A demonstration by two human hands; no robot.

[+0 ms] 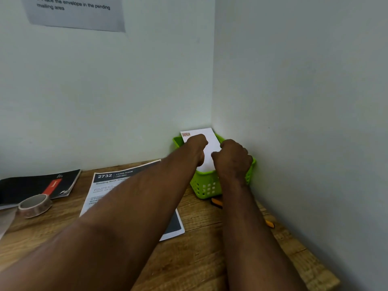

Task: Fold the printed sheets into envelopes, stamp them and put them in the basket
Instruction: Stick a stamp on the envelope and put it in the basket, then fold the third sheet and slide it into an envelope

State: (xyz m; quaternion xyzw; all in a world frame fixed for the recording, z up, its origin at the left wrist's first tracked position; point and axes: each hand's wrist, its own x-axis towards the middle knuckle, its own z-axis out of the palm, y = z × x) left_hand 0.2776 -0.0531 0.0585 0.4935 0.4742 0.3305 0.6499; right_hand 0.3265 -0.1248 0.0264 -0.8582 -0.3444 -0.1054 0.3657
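Left hand: your left hand (196, 147) is stretched out to the far corner, fingers curled over the left edge of the white envelope (211, 151), thumb side toward you; it grips the paper.
Right hand: your right hand (234, 159) is beside it on the right, knuckles up, fingers curled round the envelope's right edge; how far the fingertips reach behind the paper you cannot tell.
Envelope: it stands tilted in the green basket (206, 186), its lower end down inside, its upper end leaning back toward the corner where the two walls meet. A small stamp (185, 134) sits at its top left corner.
Basket: green plastic with a lattice wall, set in the far right corner of the wooden table (201, 259), close against the right wall.
Printed sheet: a printed sheet (109, 181) headed "2732 LIVING ROOM" lies flat on the table to the left of the basket, partly under your left forearm.
Tape: a roll of tape (34, 205) lies at the near left, just in front of a black booklet (33, 185) with a red stripe.
Pencil: an orange pencil (217, 202) lies just near of the basket, mostly hidden by your right forearm.
Wall notice: a paper notice (75, 11) is stuck on the far wall, its visible line reading "Place the envelope in the pending mailing area".
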